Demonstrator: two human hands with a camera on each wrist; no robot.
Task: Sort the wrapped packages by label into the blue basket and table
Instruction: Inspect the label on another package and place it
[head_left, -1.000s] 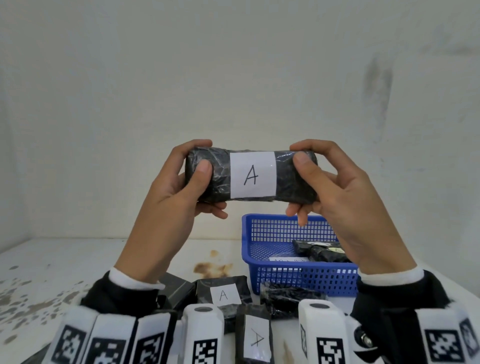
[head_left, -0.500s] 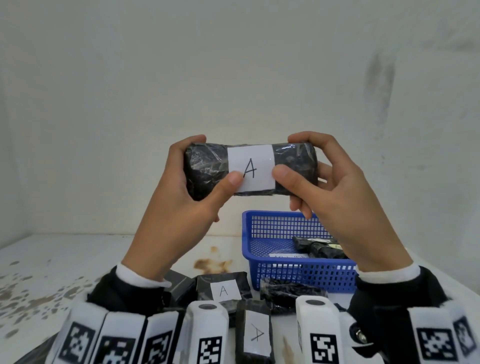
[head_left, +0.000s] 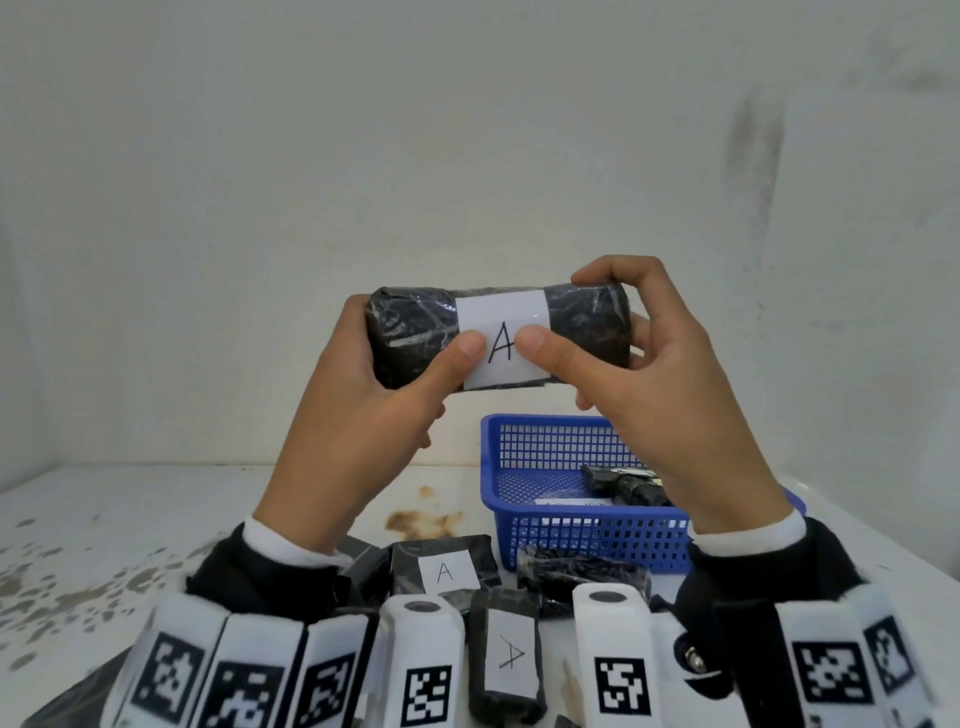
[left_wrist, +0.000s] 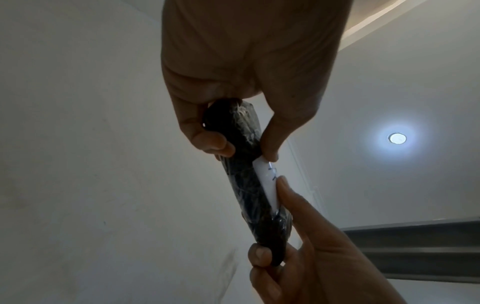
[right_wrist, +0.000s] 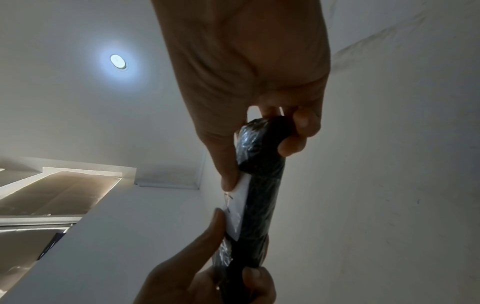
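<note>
From the head camera, the left hand and right hand hold one black wrapped package up at chest height, well above the white table. Each hand curls round one end, and both thumbs press on the white label either side of a handwritten "A". The package's long axis runs level, left to right, its label face turned toward the wearer. Below and to the right stands the blue basket, already holding wrapped packages; two more "A" packages lie on the table just in front of it, beside an unlabelled-looking black bundle.

In the left wrist view, the left hand clamps the near end between thumb and fingers; the package runs away from the camera toward the other hand.

The right wrist view mirrors this: the right hand pinches its end, thumb tip on the label edge.

Risks, as I judge them: the glossy film looks slippery, so when one hand lets go the package may swing or drop. The thumbs crowding the letter could smudge or lift the label. Which destination "A" belongs to is not shown, so a mis-sort is possible.
</note>
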